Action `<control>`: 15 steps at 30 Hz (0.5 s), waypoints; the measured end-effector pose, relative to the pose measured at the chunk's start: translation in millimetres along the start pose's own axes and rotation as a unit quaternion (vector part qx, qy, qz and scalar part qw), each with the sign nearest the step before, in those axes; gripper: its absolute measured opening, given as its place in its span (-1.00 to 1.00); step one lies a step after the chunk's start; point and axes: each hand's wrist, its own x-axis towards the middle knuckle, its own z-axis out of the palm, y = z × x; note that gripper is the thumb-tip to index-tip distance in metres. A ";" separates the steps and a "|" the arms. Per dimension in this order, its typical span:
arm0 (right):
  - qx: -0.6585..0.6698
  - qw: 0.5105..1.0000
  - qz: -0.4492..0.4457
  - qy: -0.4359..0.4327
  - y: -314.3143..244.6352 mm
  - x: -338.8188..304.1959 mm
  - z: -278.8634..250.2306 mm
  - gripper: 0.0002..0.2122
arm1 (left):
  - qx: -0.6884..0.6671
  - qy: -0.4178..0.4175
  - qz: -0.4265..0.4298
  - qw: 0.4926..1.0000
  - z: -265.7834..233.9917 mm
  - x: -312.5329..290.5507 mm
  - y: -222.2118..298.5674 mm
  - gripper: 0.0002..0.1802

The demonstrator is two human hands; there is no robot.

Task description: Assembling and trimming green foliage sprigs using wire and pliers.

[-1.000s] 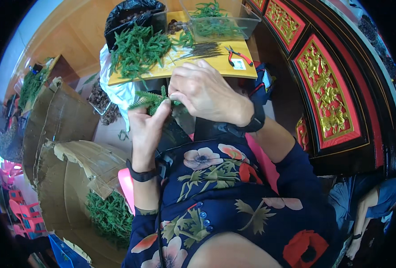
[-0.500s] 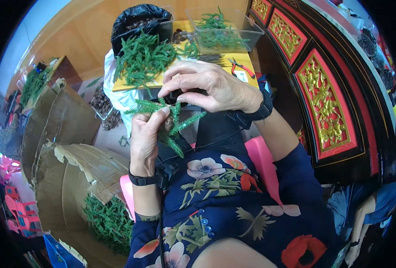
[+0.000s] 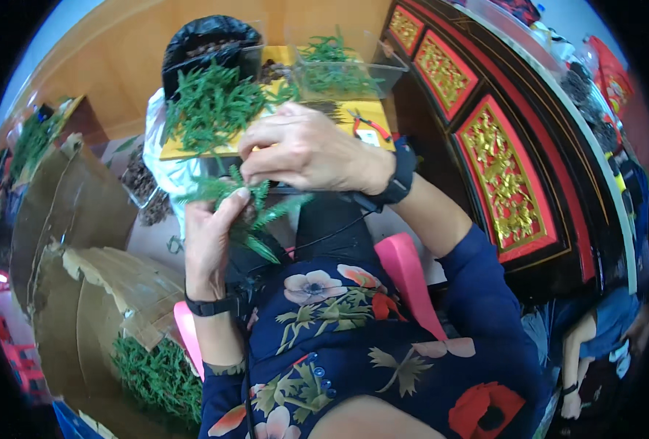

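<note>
Above my lap, my left hand (image 3: 209, 238) pinches a small bunch of artificial pine sprigs (image 3: 269, 214), its thumb pressed on the stems. Green needled tips fan out on both sides of that thumb. A brown lump (image 3: 247, 214), like a pine cone, shows partly among them. Over the top of the bunch is my right hand (image 3: 306, 150), its fingers drawn together at the stems. What those fingertips grip is hidden behind the hand. Beyond both hands, a heap of loose green sprigs (image 3: 214, 106) lies on the yellow tabletop (image 3: 271, 55).
Behind the heap stands a black bag-lined bin (image 3: 213, 33). A clear tub (image 3: 390, 77) holds more sprigs; red-handled pliers (image 3: 372, 126) lie in front. At left, a torn cardboard box (image 3: 83, 307) contains greenery. A carved black-and-red panel (image 3: 504, 172) rises at right; another person's arm (image 3: 573, 358) shows below it.
My right hand has closed in on the bunch, its thumb and fingers now together where a gap showed. The whole scene has shifted slightly left in view.
</note>
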 end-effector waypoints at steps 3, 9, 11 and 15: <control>-0.031 0.994 0.100 -0.045 -7.4 -0.2 13.5 -0.87 | 0.121 0.027 0.092 0.988 13.3 2.2 -2.1 -0.88; 0.268 0.905 0.329 0.015 4.2 -28.0 47.4 -0.82 | 0.505 0.082 0.275 0.814 18.3 -1.6 -8.4 -0.86; 0.325 0.849 0.416 0.029 28.1 -42.1 53.9 -0.76 | 0.384 0.100 0.227 0.889 16.0 0.6 -19.0 -0.86; -0.112 0.792 0.597 -0.065 120.2 -135.8 60.3 -0.40 | 0.055 0.126 0.096 0.986 19.6 3.5 -18.7 -0.86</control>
